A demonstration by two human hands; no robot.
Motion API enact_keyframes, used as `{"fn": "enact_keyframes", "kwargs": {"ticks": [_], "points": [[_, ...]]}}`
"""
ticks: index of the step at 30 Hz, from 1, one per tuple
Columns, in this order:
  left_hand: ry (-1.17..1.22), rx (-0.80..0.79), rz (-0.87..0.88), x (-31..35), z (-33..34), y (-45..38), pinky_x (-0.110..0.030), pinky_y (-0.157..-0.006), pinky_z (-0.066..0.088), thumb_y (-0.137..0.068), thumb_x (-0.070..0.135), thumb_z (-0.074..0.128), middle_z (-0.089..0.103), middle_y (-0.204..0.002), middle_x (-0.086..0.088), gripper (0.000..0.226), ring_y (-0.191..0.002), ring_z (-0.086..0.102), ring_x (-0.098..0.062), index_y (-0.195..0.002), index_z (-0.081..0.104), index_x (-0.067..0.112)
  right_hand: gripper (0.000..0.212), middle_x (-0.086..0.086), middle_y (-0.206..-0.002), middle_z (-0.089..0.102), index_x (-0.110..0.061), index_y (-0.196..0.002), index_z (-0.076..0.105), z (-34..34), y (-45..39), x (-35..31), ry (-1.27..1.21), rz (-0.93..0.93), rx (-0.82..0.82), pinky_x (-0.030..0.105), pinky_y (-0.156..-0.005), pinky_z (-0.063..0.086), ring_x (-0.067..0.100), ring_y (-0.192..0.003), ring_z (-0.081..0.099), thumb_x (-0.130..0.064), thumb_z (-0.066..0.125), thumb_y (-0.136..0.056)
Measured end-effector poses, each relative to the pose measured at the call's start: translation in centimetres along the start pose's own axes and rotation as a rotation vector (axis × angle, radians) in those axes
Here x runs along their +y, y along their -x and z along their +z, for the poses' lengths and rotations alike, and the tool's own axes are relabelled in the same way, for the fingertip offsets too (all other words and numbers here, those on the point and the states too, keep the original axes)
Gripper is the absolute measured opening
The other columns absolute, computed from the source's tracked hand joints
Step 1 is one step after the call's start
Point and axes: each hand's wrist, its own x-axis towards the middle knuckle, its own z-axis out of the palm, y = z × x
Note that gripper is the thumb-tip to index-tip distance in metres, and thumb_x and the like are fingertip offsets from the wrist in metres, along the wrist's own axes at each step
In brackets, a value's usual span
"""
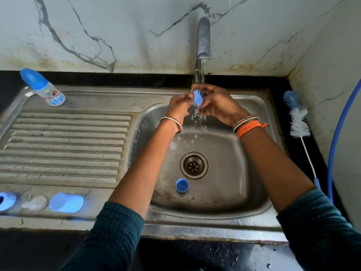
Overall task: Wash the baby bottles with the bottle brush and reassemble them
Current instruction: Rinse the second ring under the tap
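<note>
Both hands, left hand (178, 106) and right hand (215, 103), fingers grasping blue bottle part (198, 97) under running tap (203, 39), over sink (224, 145)

A small blue bottle part (198, 97) sits under running water above the sink. A capped baby bottle (45, 88) stands far left; the bottle brush (298, 122) lies right.

Your sleeves are dark teal knit, pushed up toward the elbows. A thin beaded bangle (172, 124) circles your left wrist; at its 3 o'clock, your right wrist carries a similar bangle (245, 122) stacked against a braided orange thread band (250, 128).
</note>
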Motion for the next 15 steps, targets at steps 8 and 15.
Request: {"fn": "enact_keyframes", "kwargs": {"ticks": [8, 15], "points": [[-0.253, -0.013, 0.219, 0.4, 0.0, 0.1, -0.020, -0.053, 0.031, -0.094, 0.010, 0.051, 0.049, -0.050, 0.010, 0.030, -0.050, 0.041, 0.001, -0.065, 0.056, 0.012, 0.033, 0.018, -0.081, 0.062, -0.010, -0.104, 0.059, 0.2, 0.1, -0.4, 0.213, 0.132, -0.035, 0.025, -0.051, 0.055, 0.016, -0.054, 0.065, -0.040, 0.047, -0.098], [0.152, -0.075, -0.156, 1.5, -0.5, 1.2, -0.021, -0.051, 0.027, -0.097, 0.031, 0.044, 0.048, -0.063, 0.002, 0.029, -0.053, 0.034, -0.007, -0.083, 0.063, 0.015, 0.051, 0.004, -0.126, 0.058, -0.022, -0.114, 0.063, -1.5, 0.6, -1.1, 0.010, 0.153, -0.189, 0.042, -0.079, 0.057, 0.024, -0.102, 0.061, 0.016, 0.049, -0.083]]}}
